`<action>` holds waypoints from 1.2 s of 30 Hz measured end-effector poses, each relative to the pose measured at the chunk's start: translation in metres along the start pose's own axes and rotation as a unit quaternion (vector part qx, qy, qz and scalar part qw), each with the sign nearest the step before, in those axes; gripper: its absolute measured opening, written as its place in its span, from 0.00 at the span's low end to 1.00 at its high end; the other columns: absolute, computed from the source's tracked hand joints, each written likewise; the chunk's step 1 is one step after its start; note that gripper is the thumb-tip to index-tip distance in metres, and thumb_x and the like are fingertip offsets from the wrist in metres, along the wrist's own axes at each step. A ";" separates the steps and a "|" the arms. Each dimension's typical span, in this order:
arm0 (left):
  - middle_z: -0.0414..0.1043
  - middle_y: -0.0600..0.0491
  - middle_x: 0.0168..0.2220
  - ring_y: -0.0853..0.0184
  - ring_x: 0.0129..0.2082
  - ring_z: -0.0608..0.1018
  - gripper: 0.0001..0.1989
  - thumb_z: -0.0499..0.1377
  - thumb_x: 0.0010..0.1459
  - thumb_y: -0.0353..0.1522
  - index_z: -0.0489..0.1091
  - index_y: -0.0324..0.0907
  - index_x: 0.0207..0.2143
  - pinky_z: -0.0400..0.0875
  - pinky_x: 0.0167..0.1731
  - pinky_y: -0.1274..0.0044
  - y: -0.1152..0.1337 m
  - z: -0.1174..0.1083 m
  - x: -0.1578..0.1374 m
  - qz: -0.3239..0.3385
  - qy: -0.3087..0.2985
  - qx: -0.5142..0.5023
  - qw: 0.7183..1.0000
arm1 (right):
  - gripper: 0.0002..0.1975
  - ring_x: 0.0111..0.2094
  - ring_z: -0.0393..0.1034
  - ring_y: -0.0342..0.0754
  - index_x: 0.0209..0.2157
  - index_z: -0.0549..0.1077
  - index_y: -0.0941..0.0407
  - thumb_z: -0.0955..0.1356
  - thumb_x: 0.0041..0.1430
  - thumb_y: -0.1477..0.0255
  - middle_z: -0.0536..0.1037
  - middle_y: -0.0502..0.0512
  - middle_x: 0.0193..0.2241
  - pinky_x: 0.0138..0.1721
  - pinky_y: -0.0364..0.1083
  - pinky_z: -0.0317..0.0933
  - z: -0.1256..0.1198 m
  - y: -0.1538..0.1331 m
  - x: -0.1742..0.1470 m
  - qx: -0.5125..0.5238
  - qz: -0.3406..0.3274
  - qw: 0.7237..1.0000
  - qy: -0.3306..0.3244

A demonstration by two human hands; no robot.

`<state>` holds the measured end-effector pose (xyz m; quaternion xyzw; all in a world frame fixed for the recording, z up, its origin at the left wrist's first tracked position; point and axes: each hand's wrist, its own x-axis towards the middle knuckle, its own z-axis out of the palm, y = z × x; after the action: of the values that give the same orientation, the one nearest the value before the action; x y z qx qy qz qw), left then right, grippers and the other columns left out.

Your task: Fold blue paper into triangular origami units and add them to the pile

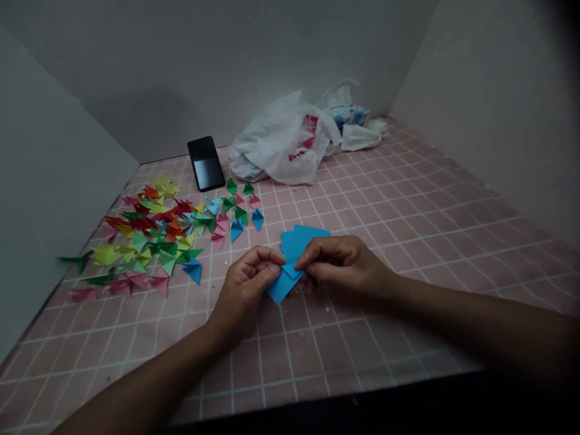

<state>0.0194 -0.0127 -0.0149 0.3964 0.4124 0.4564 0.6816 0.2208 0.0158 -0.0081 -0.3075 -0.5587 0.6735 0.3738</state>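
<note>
A partly folded blue paper [281,286] is held between my two hands above the pink checked cloth. My left hand [247,287] pinches its left side with thumb and forefinger. From the right, my right hand [347,266] pinches a folded flap of the same paper. Just behind it lie blue paper sheets [296,240], partly covered by my right hand. To the left spreads a pile of small folded paper pieces [154,226] in red, green, yellow, pink and blue. One blue folded piece [193,270] sits nearest my left hand.
A black phone [206,163] rests behind the pile. Beside it are a white plastic bag [281,142] with red print and a bluish patterned packet [347,115]. White walls close off the back and sides of the cloth-covered surface [385,205].
</note>
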 end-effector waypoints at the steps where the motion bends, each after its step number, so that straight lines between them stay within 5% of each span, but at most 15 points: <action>1: 0.74 0.56 0.26 0.72 0.25 0.76 0.06 0.66 0.56 0.33 0.73 0.42 0.35 0.70 0.27 0.81 0.000 -0.001 0.000 0.008 0.006 0.015 1.000 | 0.04 0.23 0.75 0.42 0.31 0.77 0.57 0.70 0.54 0.79 0.79 0.48 0.23 0.27 0.41 0.71 0.000 0.000 0.000 0.004 0.007 1.000 0.000; 14: 0.73 0.55 0.27 0.73 0.25 0.72 0.03 0.65 0.53 0.31 0.74 0.41 0.31 0.66 0.25 0.82 0.007 0.000 -0.002 0.072 0.038 0.145 0.986 | 0.02 0.24 0.75 0.42 0.29 0.74 0.58 0.69 0.52 0.78 0.79 0.50 0.23 0.28 0.42 0.69 0.001 -0.003 0.001 0.043 0.033 0.999 -0.003; 26: 0.76 0.54 0.31 0.70 0.28 0.76 0.12 0.66 0.54 0.34 0.74 0.42 0.41 0.70 0.31 0.79 0.000 -0.004 0.002 0.022 0.008 0.075 0.997 | 0.05 0.23 0.74 0.40 0.28 0.75 0.57 0.67 0.51 0.80 0.78 0.47 0.22 0.26 0.40 0.69 0.002 0.001 0.002 -0.022 0.016 0.999 0.029; 36: 0.74 0.55 0.28 0.72 0.27 0.73 0.06 0.67 0.52 0.31 0.77 0.40 0.34 0.67 0.28 0.81 0.004 -0.003 0.002 0.053 0.035 0.139 0.988 | 0.04 0.23 0.74 0.41 0.33 0.71 0.57 0.70 0.53 0.77 0.79 0.48 0.23 0.28 0.41 0.68 0.002 -0.002 0.005 0.048 0.043 0.998 0.006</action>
<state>0.0159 -0.0091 -0.0131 0.4924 0.4736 0.4434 0.5802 0.2169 0.0189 -0.0062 -0.3173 -0.5097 0.7129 0.3623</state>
